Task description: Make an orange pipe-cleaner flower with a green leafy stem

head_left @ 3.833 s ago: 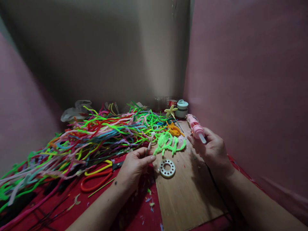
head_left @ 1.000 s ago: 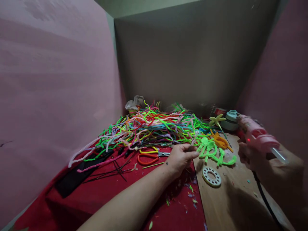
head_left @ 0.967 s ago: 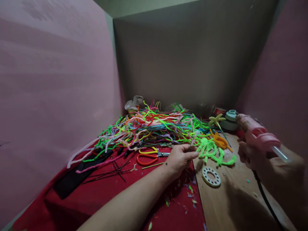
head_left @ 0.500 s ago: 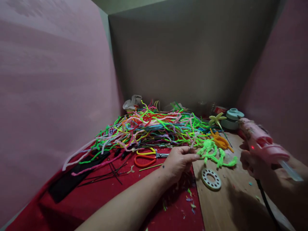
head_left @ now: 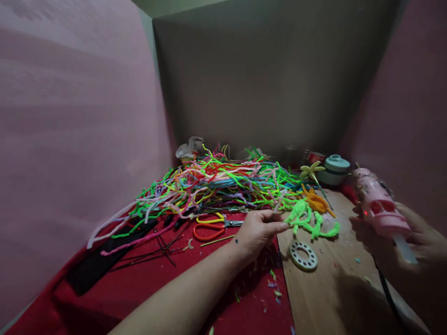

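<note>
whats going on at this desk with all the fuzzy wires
A person sits at a red-covered table. The left hand pinches a thin stem beside a green pipe-cleaner shape on a wooden board. The right hand holds a pink glue gun off to the side. A pile of coloured pipe cleaners and scissors lie behind.

My right hand point(head_left: 415, 237) grips a pink glue gun point(head_left: 379, 209) with a red light. My left hand point(head_left: 258, 230) pinches a pale pipe-cleaner piece point(head_left: 279, 201) beside neon-green shapes point(head_left: 309, 221), an orange-and-yellow-handled pair of scissors point(head_left: 209, 226), a white ring point(head_left: 303, 255), a red cloth point(head_left: 146, 279) and a multicoloured pipe-cleaner heap point(head_left: 216, 184).
</note>
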A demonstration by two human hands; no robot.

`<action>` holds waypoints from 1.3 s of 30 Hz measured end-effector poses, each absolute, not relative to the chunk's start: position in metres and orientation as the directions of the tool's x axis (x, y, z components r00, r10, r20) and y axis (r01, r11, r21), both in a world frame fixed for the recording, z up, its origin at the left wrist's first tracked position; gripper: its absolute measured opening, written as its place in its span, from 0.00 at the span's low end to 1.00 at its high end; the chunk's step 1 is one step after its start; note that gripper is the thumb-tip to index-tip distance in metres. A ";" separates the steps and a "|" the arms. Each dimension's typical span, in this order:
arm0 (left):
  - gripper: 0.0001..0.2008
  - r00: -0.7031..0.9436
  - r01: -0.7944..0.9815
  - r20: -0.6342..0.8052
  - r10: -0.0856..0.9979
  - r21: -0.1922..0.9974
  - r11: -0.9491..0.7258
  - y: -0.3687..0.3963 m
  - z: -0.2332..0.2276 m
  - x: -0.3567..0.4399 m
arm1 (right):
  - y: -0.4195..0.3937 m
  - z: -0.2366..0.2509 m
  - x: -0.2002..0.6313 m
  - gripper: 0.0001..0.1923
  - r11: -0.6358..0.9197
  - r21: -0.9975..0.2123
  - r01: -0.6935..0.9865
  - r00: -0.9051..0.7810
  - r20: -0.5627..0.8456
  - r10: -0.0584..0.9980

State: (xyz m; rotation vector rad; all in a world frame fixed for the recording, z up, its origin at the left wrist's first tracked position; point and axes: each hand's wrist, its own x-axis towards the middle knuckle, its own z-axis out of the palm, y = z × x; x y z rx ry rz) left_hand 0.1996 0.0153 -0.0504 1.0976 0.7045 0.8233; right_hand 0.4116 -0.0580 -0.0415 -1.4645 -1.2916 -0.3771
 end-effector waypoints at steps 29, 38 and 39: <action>0.08 0.448 -0.015 -0.048 0.893 0.998 0.061 0.013 -0.047 0.206 | -0.070 -0.052 0.424 0.10 0.227 -0.694 0.683 0.470 0.656 0.590; 0.09 0.458 -0.008 -0.091 0.884 0.994 0.107 0.011 -0.047 0.207 | -0.070 -0.055 0.425 0.10 0.224 -0.703 0.675 0.453 0.635 0.626; 0.09 0.462 -0.006 -0.091 0.882 0.994 0.106 0.012 -0.048 0.207 | -0.070 -0.055 0.425 0.10 0.231 -0.699 0.677 0.448 0.640 0.625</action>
